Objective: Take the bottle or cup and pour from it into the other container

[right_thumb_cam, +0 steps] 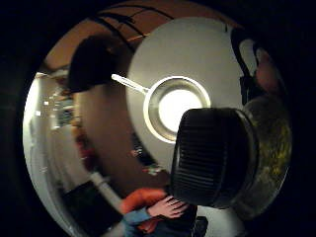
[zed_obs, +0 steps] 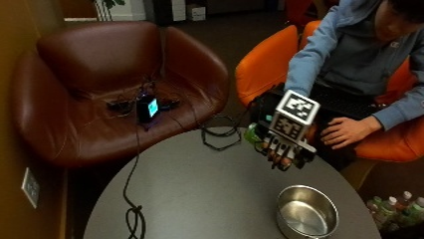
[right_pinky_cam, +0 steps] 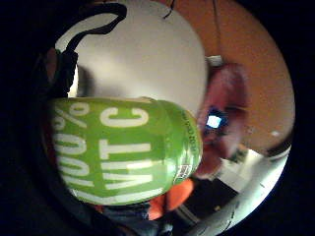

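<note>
A round grey table [zed_obs: 199, 189] carries a shiny steel pot [zed_obs: 307, 212] with a thin straight handle. Above the tabletop, apart from the pot, the gloved right hand [zed_obs: 283, 149] curls around a green-labelled bottle [right_pinky_cam: 123, 150], seemingly lying sideways, its ribbed black cap [right_thumb_cam: 210, 158] on.
</note>
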`<state>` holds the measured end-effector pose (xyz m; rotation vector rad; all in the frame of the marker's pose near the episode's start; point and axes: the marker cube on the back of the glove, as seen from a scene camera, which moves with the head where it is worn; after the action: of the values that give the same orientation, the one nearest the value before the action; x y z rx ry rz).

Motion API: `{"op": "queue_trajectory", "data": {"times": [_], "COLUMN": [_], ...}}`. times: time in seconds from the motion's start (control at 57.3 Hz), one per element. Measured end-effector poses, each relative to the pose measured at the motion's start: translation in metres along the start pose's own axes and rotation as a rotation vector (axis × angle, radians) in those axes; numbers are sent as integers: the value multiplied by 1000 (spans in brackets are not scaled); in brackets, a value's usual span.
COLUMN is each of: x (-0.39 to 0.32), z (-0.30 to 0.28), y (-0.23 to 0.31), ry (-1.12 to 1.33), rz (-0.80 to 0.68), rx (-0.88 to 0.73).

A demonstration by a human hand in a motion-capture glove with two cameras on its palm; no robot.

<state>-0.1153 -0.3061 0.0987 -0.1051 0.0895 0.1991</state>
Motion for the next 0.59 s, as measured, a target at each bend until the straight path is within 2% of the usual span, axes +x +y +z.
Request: {"op": "queue_trajectory", "data": {"times": [0.122, 0.227, 0.419, 0.593], "x": [-25, -46, -82, -99], "z": [-4, -2, 10, 16], "y": [-3, -2, -10, -16], "ry": [420, 680, 895, 949], "rz": [-54, -87, -124, -147], "rx": [66, 67, 78, 68]}}
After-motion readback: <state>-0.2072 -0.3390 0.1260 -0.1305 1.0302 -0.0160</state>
